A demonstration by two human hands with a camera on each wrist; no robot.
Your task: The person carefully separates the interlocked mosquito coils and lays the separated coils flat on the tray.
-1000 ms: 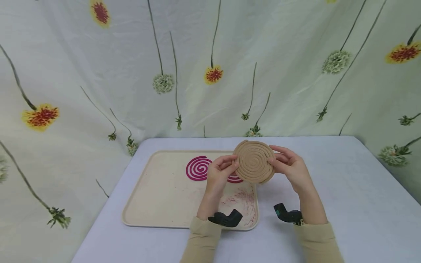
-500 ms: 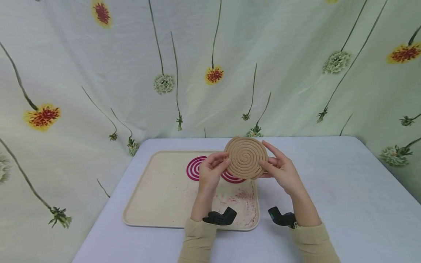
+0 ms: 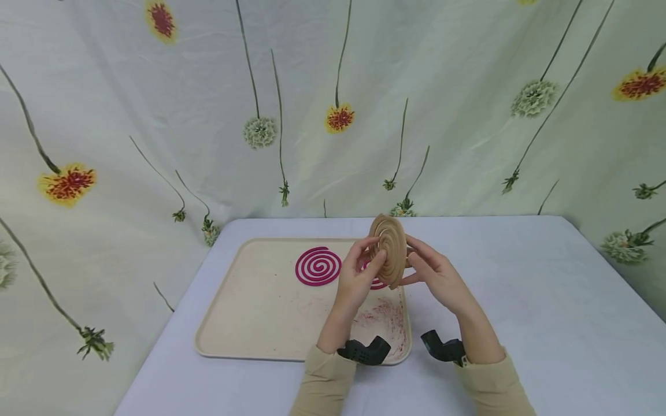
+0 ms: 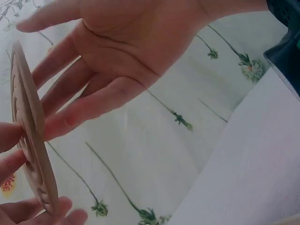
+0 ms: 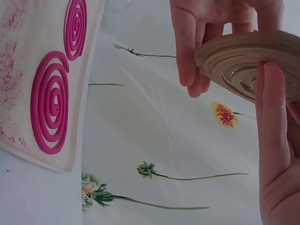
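A tan mosquito coil [image 3: 392,251], seemingly a nested double one, is held up above the tray and turned nearly edge-on to the head view. My left hand [image 3: 359,280] pinches it, thumb on its spiral face and fingers behind. In the right wrist view the left thumb [image 5: 273,108] lies across the coil [image 5: 248,56]. My right hand [image 3: 437,280] is at its right side. In the left wrist view the right palm [image 4: 126,51] faces the camera, its fingers loosely extended at the coil's edge [image 4: 28,108] and its thumb apart from it.
A cream tray [image 3: 250,312] lies on the white-covered table [image 3: 546,323]. Two magenta coils rest on it: the left coil [image 3: 318,266] shows whole, the right coil [image 5: 50,103] is partly behind my left hand in the head view. Reddish smears mark the tray's right part. A floral curtain [image 3: 208,115] hangs behind.
The tan coil has gone from facing the head view to nearly edge-on. Both hands first shifted left; then the left came back right, and the right hand's pinch has loosened.
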